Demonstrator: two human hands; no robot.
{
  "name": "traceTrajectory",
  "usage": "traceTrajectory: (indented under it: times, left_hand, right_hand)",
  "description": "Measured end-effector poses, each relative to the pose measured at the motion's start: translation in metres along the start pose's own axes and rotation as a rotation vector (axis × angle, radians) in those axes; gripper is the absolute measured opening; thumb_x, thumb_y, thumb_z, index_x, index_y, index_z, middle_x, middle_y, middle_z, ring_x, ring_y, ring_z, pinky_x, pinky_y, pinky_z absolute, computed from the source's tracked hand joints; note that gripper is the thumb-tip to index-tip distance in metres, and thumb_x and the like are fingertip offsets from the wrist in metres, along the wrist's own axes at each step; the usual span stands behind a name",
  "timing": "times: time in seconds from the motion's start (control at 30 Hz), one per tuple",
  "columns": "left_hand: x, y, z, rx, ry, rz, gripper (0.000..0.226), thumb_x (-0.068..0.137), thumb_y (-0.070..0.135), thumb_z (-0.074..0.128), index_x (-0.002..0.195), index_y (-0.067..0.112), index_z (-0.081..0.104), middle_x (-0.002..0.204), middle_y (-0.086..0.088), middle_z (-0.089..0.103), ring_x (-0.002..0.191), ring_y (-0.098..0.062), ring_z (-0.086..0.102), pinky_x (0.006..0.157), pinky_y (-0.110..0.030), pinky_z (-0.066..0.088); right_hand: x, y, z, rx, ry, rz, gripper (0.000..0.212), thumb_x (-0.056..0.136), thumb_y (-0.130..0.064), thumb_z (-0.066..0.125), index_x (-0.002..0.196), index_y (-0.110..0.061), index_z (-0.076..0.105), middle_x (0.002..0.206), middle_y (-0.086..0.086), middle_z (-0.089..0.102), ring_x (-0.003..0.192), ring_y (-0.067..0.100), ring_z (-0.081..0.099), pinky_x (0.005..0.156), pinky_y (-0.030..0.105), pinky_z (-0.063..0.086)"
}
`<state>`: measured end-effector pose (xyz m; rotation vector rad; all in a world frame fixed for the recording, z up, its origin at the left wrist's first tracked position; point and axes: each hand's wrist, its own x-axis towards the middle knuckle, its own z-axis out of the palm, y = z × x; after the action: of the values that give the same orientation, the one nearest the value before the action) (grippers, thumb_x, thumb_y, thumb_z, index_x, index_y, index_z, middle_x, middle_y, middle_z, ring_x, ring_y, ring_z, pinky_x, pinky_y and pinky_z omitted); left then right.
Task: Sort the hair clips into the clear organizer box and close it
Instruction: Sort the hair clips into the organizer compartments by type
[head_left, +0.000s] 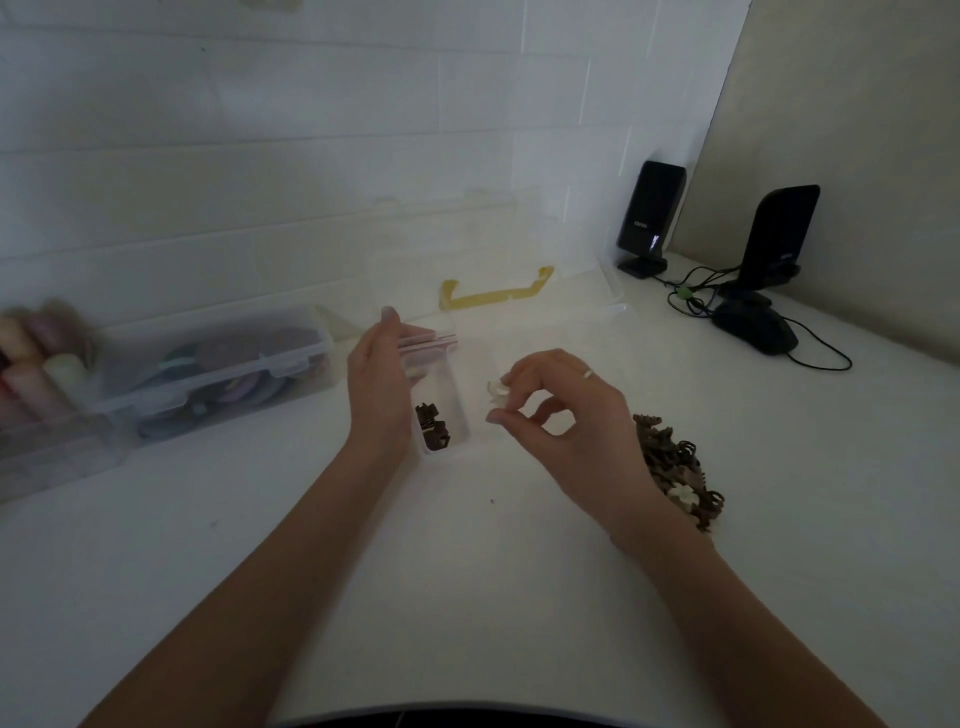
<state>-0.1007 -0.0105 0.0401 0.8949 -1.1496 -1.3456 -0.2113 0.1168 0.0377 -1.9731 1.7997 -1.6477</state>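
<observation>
Cream mini claw clip (497, 391) pinched in right hand (563, 410) fingertips, poised just above clear organizer box (460, 400), likely bound for a compartment apart from brown clips (432, 427). Left hand (378, 384) flat, fingers straight, steadying box's left wall. Unsorted brown clip pile (675, 467) right of box on bench (467, 571).

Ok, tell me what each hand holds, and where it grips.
The right hand pinches a pale hair clip at its near edge with its fingertips. The left hand holds nothing.

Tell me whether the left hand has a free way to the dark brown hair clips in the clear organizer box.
Probably yes: the left hand rests against the clear organizer box beside the dark brown hair clips, with the compartment open on top.
</observation>
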Motion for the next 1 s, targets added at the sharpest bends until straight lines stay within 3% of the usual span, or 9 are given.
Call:
traceTrajectory:
  times: [0.13, 0.2, 0.27, 0.33, 0.47, 0.63, 0.8, 0.9, 1.0]
  left_hand:
    - [-0.001, -0.001, 0.001, -0.006, -0.028, -0.010, 0.044, 0.097, 0.040, 0.041, 0.065, 0.018, 0.062, 0.079, -0.001, 0.069, 0.089, -0.024, 0.064, 0.090, -0.046, 0.049]
    - [-0.001, 0.001, 0.000, -0.021, -0.036, -0.046, 0.043, 0.096, 0.041, 0.042, 0.066, 0.017, 0.062, 0.076, 0.000, 0.069, 0.085, -0.021, 0.065, 0.092, -0.046, 0.049]
    - [0.000, 0.001, -0.001, -0.033, -0.035, -0.067, 0.043, 0.096, 0.041, 0.044, 0.066, 0.017, 0.062, 0.073, 0.002, 0.070, 0.084, -0.020, 0.065, 0.093, -0.047, 0.049]
    - [0.002, 0.002, -0.003, -0.044, -0.024, -0.073, 0.043, 0.095, 0.041, 0.044, 0.065, 0.017, 0.062, 0.069, 0.005, 0.070, 0.085, -0.021, 0.065, 0.095, -0.048, 0.048]
    - [0.005, 0.003, -0.007, -0.048, 0.003, -0.074, 0.043, 0.096, 0.041, 0.043, 0.063, 0.020, 0.061, 0.071, 0.006, 0.070, 0.091, -0.022, 0.064, 0.097, -0.047, 0.047]
    - [0.007, 0.003, -0.008, -0.038, 0.013, -0.079, 0.041, 0.096, 0.042, 0.042, 0.067, 0.019, 0.061, 0.081, 0.001, 0.069, 0.095, -0.023, 0.064, 0.096, -0.046, 0.047]
    - [0.008, 0.003, -0.011, -0.063, 0.042, -0.103, 0.041, 0.095, 0.041, 0.044, 0.064, 0.020, 0.061, 0.072, 0.006, 0.070, 0.082, -0.016, 0.067, 0.095, -0.043, 0.047]
    - [0.010, 0.003, -0.012, -0.085, 0.034, -0.108, 0.044, 0.095, 0.041, 0.045, 0.059, 0.022, 0.061, 0.066, 0.007, 0.071, 0.086, -0.021, 0.067, 0.097, -0.045, 0.047]
    - [0.009, 0.003, -0.012, -0.077, 0.032, -0.086, 0.043, 0.096, 0.040, 0.044, 0.060, 0.022, 0.061, 0.065, 0.009, 0.071, 0.084, -0.019, 0.067, 0.096, -0.045, 0.047]
  right_hand:
    - [0.002, 0.009, -0.002, -0.282, -0.038, -0.033, 0.008, 0.078, -0.026, 0.072, 0.085, -0.022, 0.071, 0.115, -0.012, 0.057, 0.096, 0.003, 0.044, 0.085, 0.004, 0.031]
    - [0.006, 0.008, -0.016, -0.250, 0.073, 0.019, 0.007, 0.081, -0.026, 0.069, 0.086, -0.023, 0.073, 0.110, -0.012, 0.059, 0.092, 0.005, 0.048, 0.084, 0.004, 0.031]
    - [0.009, 0.005, -0.036, -0.180, 0.131, 0.097, 0.007, 0.083, -0.026, 0.066, 0.087, -0.027, 0.072, 0.092, -0.014, 0.065, 0.078, 0.001, 0.055, 0.072, 0.006, 0.039]
    - [0.009, 0.008, -0.056, -0.127, 0.026, 0.220, 0.007, 0.083, -0.029, 0.064, 0.085, -0.030, 0.071, 0.075, -0.014, 0.068, 0.063, 0.003, 0.059, 0.058, 0.013, 0.046]
    - [0.004, 0.024, -0.070, -0.382, -0.231, 0.317, 0.005, 0.084, -0.030, 0.065, 0.084, -0.030, 0.070, 0.072, -0.014, 0.067, 0.068, 0.005, 0.060, 0.066, 0.031, 0.052]
    - [0.004, 0.023, -0.074, -0.337, -0.207, 0.266, 0.007, 0.081, -0.028, 0.070, 0.085, -0.028, 0.064, 0.076, -0.014, 0.067, 0.074, 0.000, 0.060, 0.063, 0.019, 0.046]
    - [0.001, 0.030, -0.072, -0.336, -0.527, 0.360, 0.013, 0.074, -0.038, 0.073, 0.086, -0.034, 0.073, 0.083, -0.017, 0.069, 0.079, -0.007, 0.058, 0.070, 0.013, 0.043]
    - [0.001, 0.038, -0.069, -0.314, -0.566, 0.406, 0.015, 0.074, -0.038, 0.073, 0.088, -0.033, 0.074, 0.098, -0.018, 0.069, 0.090, -0.010, 0.059, 0.081, 0.013, 0.043]
    - [0.002, 0.037, -0.068, -0.302, -0.577, 0.392, 0.008, 0.075, -0.033, 0.074, 0.081, -0.029, 0.074, 0.097, -0.016, 0.070, 0.091, -0.010, 0.059, 0.076, 0.009, 0.041]
